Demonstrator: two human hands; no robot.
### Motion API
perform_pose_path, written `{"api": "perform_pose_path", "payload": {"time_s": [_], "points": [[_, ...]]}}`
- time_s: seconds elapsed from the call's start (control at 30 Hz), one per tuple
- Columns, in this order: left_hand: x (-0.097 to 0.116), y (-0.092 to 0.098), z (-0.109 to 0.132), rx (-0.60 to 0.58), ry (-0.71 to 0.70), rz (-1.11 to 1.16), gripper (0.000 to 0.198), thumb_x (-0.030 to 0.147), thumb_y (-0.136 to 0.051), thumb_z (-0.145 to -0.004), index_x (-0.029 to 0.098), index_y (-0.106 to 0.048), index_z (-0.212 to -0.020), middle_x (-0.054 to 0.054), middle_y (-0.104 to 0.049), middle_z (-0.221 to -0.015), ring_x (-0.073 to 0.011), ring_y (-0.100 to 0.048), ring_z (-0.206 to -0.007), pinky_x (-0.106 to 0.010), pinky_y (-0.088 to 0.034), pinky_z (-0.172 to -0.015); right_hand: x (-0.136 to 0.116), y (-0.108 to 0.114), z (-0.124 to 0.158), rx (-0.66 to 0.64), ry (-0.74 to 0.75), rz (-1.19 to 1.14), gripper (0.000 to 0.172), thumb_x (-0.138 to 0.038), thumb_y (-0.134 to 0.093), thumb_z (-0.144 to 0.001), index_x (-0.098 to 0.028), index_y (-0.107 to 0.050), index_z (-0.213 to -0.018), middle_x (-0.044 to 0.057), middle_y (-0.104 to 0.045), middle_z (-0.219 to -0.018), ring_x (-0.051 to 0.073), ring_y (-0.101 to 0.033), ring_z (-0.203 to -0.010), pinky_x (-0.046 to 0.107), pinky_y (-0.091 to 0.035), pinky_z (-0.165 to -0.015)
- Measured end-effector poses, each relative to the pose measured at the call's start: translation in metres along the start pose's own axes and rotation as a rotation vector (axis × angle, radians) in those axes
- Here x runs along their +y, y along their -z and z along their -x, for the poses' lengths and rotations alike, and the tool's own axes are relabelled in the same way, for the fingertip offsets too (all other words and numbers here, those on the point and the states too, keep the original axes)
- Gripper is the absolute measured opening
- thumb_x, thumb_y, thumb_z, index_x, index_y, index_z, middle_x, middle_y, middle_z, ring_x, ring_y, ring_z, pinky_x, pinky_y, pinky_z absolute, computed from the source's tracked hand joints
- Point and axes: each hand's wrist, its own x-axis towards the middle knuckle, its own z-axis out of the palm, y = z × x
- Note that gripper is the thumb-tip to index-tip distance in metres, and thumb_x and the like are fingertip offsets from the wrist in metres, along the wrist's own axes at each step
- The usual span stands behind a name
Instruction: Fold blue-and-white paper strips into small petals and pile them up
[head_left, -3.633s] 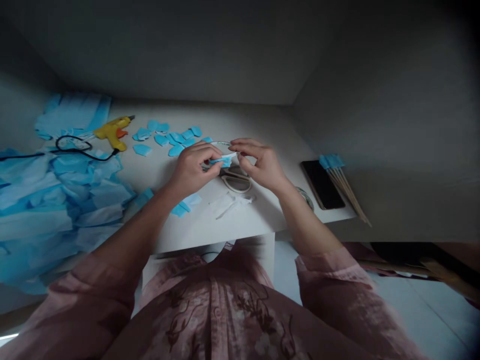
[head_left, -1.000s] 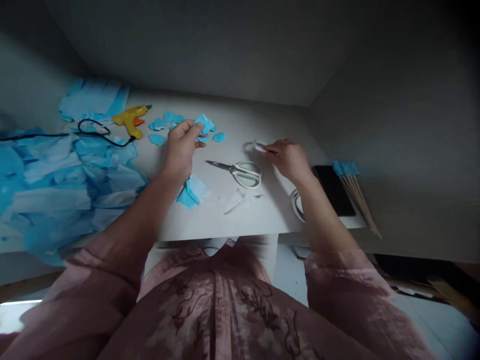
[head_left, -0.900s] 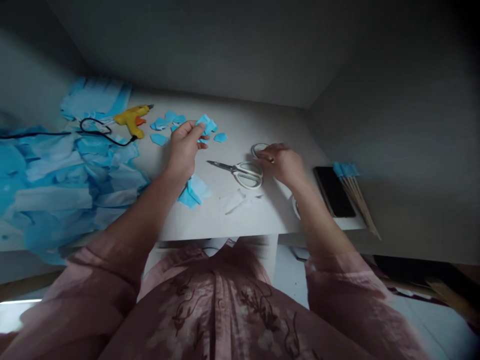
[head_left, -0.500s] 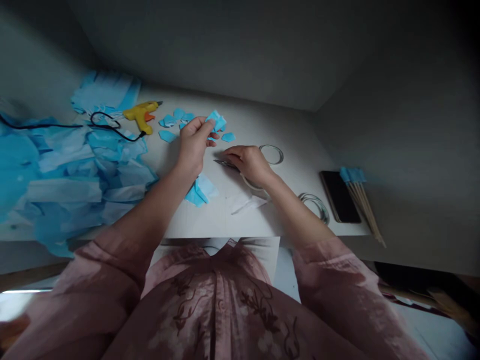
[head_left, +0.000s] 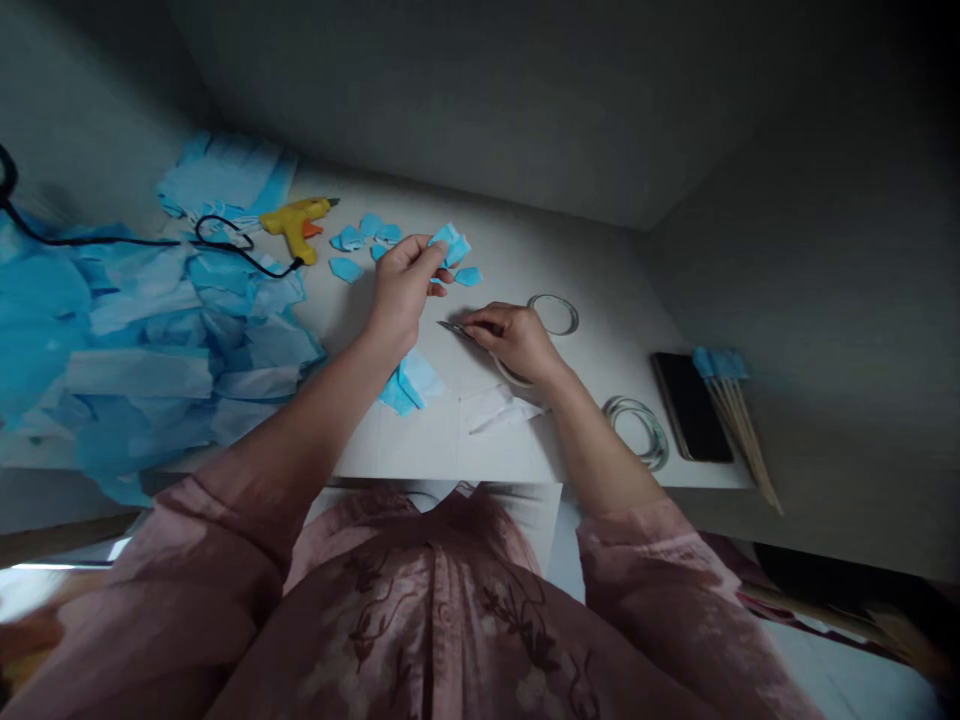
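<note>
My left hand (head_left: 409, 285) pinches a small cut piece of light-blue fabric (head_left: 451, 243) between thumb and fingers, held above the white table. Several petal-like blue pieces (head_left: 346, 270) lie behind and beside this hand. My right hand (head_left: 506, 335) is closed on a pair of scissors (head_left: 452, 328) at the table surface. Their pointed tip faces left, and the hand hides most of the rest. A pale curved band (head_left: 512, 375) shows under the right palm; I cannot tell what it belongs to. Nearer my body lies a folded blue-and-white scrap (head_left: 405, 388).
On the left are a heap of blue and white fabric (head_left: 139, 375) and a yellow glue gun (head_left: 294, 225) with a black cord. To the right are ring-shaped rolls (head_left: 637, 432), a black phone (head_left: 691, 408) and blue-tipped sticks (head_left: 739, 420). White scraps (head_left: 499, 410) lie in front.
My right hand has come down a little and its fingers have closed in on the scissors. My left hand keeps its pinch on the blue piece. The whole view has shifted slightly.
</note>
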Motion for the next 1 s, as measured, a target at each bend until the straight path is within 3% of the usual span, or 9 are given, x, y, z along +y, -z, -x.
{"api": "perform_pose_path", "payload": {"time_s": [0.4,0.57,0.67,0.83,1.0], "points": [[-0.002,0.001,0.001,-0.001,0.03,0.006,0.017,0.023,-0.067,-0.089,0.019,-0.057,-0.075,0.001,-0.064,-0.069,-0.0078,-0.06,-0.06,-0.017,-0.045,-0.054,-0.002,-0.014,-0.001,0.032,-0.047,0.194,0.022,-0.022,-0.053,-0.095,-0.018,-0.075,-0.098,0.007,-0.077,-0.098,0.019,-0.066,-0.085,0.03,-0.041,-0.076],[-0.003,0.003,0.001,-0.054,0.043,-0.013,0.021,0.028,-0.07,-0.088,0.019,-0.056,-0.076,0.001,-0.064,-0.069,-0.0075,-0.06,-0.058,-0.017,-0.046,-0.053,0.008,-0.019,-0.002,0.105,-0.115,0.045,0.022,-0.029,-0.052,-0.097,-0.017,-0.071,-0.098,0.005,-0.074,-0.087,0.016,-0.06,-0.074,0.028,-0.04,-0.07],[-0.001,0.002,0.003,-0.083,0.061,-0.023,0.02,0.025,-0.068,-0.088,0.018,-0.056,-0.073,0.001,-0.062,-0.065,-0.0074,-0.059,-0.056,-0.017,-0.046,-0.053,0.016,-0.014,-0.003,0.224,-0.135,-0.144,0.019,-0.03,-0.055,-0.096,-0.018,-0.068,-0.093,0.001,-0.07,-0.08,0.014,-0.058,-0.069,0.026,-0.042,-0.067],[0.005,-0.001,0.011,-0.189,0.159,-0.094,0.015,0.019,-0.064,-0.086,0.016,-0.06,-0.072,0.001,-0.062,-0.062,-0.0081,-0.057,-0.053,-0.019,-0.045,-0.052,0.016,0.004,0.0,0.636,-0.041,-0.238,0.022,-0.04,-0.057,-0.098,-0.021,-0.069,-0.096,0.001,-0.071,-0.091,0.013,-0.064,-0.081,0.026,-0.048,-0.069],[0.009,-0.007,0.017,-0.274,0.235,-0.195,0.019,0.015,-0.063,-0.086,0.015,-0.06,-0.068,0.001,-0.062,-0.057,-0.0072,-0.055,-0.048,-0.019,-0.042,-0.049,0.002,0.011,0.006,0.681,0.258,-0.01,0.024,-0.038,-0.054,-0.103,-0.023,-0.07,-0.095,0.003,-0.071,-0.089,0.016,-0.064,-0.086,0.031,-0.049,-0.075]]}}
